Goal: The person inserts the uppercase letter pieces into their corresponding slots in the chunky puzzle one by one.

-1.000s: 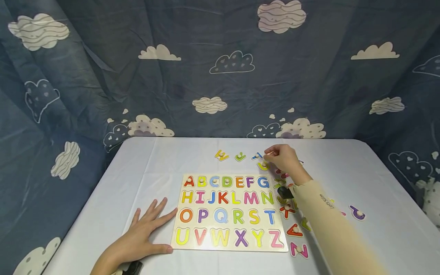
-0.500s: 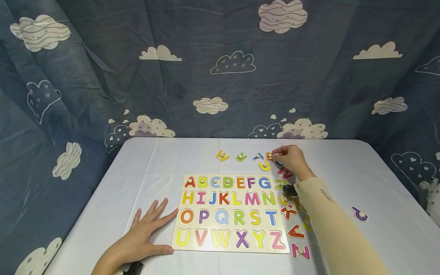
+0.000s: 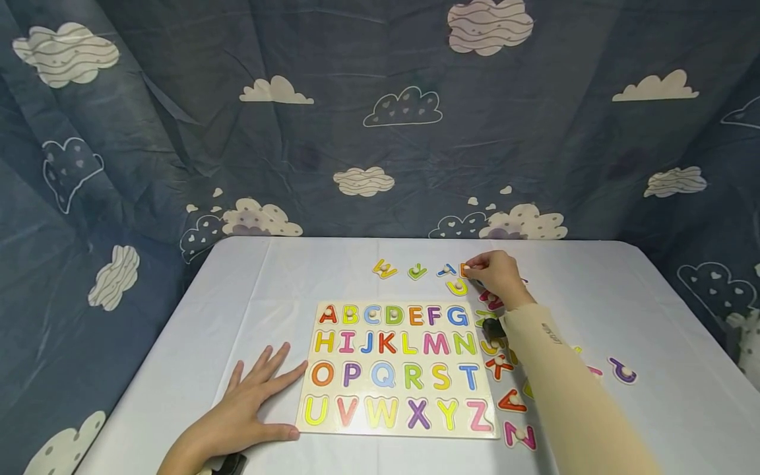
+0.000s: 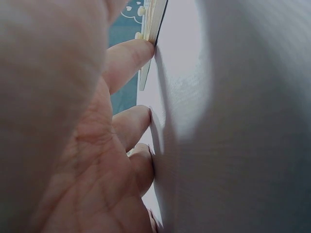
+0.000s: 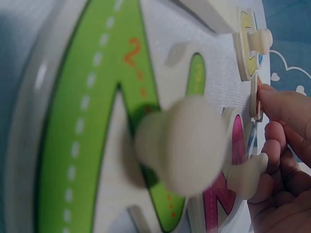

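Note:
My right hand (image 3: 495, 274) is beyond the board's top right corner, thumb and fingers pinching the orange letter E puzzle piece (image 3: 463, 269), which they partly cover. In the right wrist view this piece (image 5: 256, 99) shows edge-on at the thumb tip. My left hand (image 3: 246, 402) lies spread on the table, its index fingertip and thumb right at the left edge of the wooden alphabet board (image 3: 392, 389). In the left wrist view a fingertip (image 4: 146, 47) meets the board's edge. Knobbed letters A, B, C and D sit in the board's top row; its other slots show printed letters.
Knobbed letters lie behind the board: a yellow W (image 3: 384, 268), a green Y (image 3: 417, 271), a blue T (image 3: 446, 270) and a yellow U (image 3: 457, 287). Several more line its right side, including a pink Z (image 3: 520, 435), partly under my right sleeve. A purple P (image 3: 623, 371) lies farther right.
My right hand shifts slightly right, uncovering the orange E, then comes back left so its fingertips cover part of that piece. My left hand stays in place.

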A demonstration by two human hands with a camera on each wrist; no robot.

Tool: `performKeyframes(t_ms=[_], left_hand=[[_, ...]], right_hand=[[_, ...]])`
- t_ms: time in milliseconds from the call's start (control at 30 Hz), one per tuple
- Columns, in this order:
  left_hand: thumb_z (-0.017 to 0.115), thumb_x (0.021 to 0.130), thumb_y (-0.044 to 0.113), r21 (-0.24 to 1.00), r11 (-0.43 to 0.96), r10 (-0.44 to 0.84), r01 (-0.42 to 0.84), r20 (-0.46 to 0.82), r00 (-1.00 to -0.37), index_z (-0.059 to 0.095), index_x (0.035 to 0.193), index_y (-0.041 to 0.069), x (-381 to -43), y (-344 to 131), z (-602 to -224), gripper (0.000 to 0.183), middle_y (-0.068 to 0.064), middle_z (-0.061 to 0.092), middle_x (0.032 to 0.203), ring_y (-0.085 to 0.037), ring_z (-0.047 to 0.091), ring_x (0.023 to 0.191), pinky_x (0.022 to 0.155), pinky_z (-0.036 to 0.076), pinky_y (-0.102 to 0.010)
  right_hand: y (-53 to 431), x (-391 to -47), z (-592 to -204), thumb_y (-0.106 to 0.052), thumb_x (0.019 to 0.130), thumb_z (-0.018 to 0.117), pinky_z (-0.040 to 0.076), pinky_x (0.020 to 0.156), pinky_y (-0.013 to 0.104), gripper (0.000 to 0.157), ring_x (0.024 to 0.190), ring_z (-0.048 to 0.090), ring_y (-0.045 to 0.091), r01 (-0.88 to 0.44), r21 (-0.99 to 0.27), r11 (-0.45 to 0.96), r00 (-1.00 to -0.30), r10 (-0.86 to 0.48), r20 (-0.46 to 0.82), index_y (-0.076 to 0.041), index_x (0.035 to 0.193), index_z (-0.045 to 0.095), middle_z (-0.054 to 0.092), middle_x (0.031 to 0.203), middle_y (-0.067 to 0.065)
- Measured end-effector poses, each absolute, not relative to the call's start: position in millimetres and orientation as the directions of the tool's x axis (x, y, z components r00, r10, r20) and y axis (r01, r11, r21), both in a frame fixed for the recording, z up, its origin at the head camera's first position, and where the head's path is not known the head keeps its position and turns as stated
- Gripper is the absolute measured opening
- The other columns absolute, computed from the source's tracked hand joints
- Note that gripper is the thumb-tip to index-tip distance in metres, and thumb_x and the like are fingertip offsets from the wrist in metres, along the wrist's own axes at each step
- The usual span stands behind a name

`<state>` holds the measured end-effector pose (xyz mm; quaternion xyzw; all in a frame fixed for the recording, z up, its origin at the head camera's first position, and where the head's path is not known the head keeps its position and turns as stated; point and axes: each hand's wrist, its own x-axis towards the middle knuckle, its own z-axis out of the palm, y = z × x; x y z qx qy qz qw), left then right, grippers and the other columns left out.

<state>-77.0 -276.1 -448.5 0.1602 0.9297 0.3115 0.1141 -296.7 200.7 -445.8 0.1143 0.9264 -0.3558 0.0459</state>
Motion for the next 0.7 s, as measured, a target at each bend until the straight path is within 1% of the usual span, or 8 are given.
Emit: performKeyframes(t_ms=[33, 267, 433, 533, 700], left_hand=[[0.09, 0.069, 0.067, 0.617, 0.754, 0.369, 0.226, -0.112, -0.923, 0.053, 0.158, 0.041, -77.0, -276.1, -447.9, 0.1, -0.011, 0.026, 0.179, -0.053, 0.01, 0.165, 0.122, -0.005, -0.084], [0.09, 0.069, 0.067, 0.62, 0.752, 0.372, 0.224, -0.118, -0.921, 0.053, 0.159, 0.04, -77.4, -276.3, -448.1, 0.101, -0.011, 0.026, 0.18, -0.053, 0.009, 0.165, 0.122, -0.006, -0.084], [0.091, 0.069, 0.065, 0.616, 0.753, 0.375, 0.232, -0.111, -0.92, 0.053, 0.159, 0.04, -77.2, -276.1, -448.4, 0.101, -0.011, 0.026, 0.179, -0.054, 0.01, 0.165, 0.121, -0.005, -0.084], [0.092, 0.069, 0.064, 0.616, 0.749, 0.381, 0.243, -0.101, -0.919, 0.053, 0.159, 0.039, -77.1, -276.3, -448.4, 0.101, -0.013, 0.027, 0.179, -0.055, 0.011, 0.164, 0.12, -0.004, -0.085], [0.091, 0.069, 0.066, 0.624, 0.749, 0.373, 0.223, -0.12, -0.92, 0.053, 0.159, 0.039, -77.2, -276.0, -448.5, 0.101, -0.011, 0.025, 0.18, -0.054, 0.009, 0.165, 0.122, -0.006, -0.084]], right_hand=[[200.6, -296.8, -445.7, -0.022, 0.101, 0.077, 0.049, 0.053, 0.025, 0.027, 0.068, 0.058, 0.017, 0.247, -0.648, 0.72, -0.969, 0.183, -0.167, -0.001, 0.119, 0.076, 0.068, 0.102, 0.014], [196.2, -293.6, -442.4, -0.021, 0.102, 0.076, 0.049, 0.058, 0.024, 0.024, 0.078, 0.06, 0.02, 0.237, -0.642, 0.729, -0.971, 0.18, -0.155, -0.001, 0.116, 0.076, 0.069, 0.101, 0.014], [196.9, -291.8, -441.5, -0.019, 0.103, 0.074, 0.051, 0.056, 0.024, 0.024, 0.071, 0.06, 0.018, 0.215, -0.645, 0.734, -0.976, 0.152, -0.153, 0.001, 0.117, 0.074, 0.067, 0.099, 0.015], [199.1, -290.6, -439.9, -0.021, 0.104, 0.072, 0.053, 0.052, 0.025, 0.025, 0.065, 0.061, 0.018, 0.233, -0.649, 0.724, -0.972, 0.15, -0.181, -0.001, 0.119, 0.072, 0.064, 0.1, 0.014], [203.2, -287.3, -434.8, -0.022, 0.104, 0.072, 0.055, 0.05, 0.028, 0.027, 0.057, 0.06, 0.017, 0.223, -0.668, 0.71, -0.974, 0.136, -0.181, -0.001, 0.122, 0.07, 0.062, 0.099, 0.014]])
